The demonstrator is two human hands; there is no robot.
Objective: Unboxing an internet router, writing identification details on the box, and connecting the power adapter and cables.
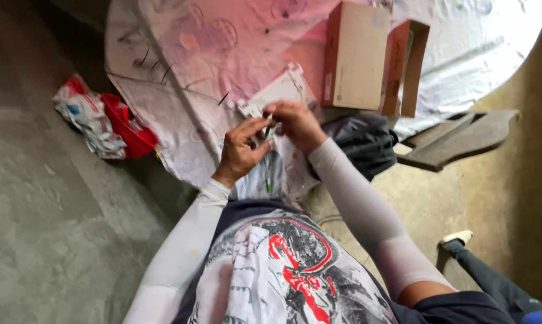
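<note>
Between my fingertips I pinch a small, thin, pale piece [269,127], held upright above the sheet-covered tabletop [181,90]; it is too small to make out further. Just behind it lies a flat white plastic part [278,91], tilted

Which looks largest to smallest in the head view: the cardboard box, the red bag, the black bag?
1. Cardboard box.
2 and 3. Red bag and black bag look alike; I will not rank them.
</note>
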